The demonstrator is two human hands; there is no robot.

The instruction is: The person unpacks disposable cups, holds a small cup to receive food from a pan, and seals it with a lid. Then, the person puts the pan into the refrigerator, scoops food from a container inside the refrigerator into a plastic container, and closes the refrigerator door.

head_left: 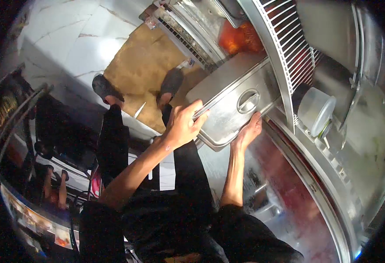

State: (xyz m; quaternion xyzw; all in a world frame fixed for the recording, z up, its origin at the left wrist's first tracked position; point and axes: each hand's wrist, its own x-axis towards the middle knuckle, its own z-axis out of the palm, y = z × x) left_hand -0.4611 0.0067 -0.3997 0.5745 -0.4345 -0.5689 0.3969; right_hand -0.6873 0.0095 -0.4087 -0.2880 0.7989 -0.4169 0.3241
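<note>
Between my hands is a rectangular stainless steel food pan (221, 120), tilted in this view, with a lid that has a round recessed grip (248, 101). My left hand (186, 125) is closed around the near left edge, fingers curled over the rim. On the other side my right hand (247, 133) grips the long edge, thumb up against the lid's border and its other fingers hidden beneath. The pan's far end reaches in under a white wire shelf (284, 35) of a refrigerated cabinet. Just behind it lies something orange-red and shiny (240, 37), its kind unclear.
A clear plastic tub (317, 109) stands beyond the wire shelf, on the right. A metal door frame (306, 175) curves along the right. Below are a brown cardboard sheet (142, 61) and a marbled tile floor (69, 35). Another person's legs (55, 188) show at lower left.
</note>
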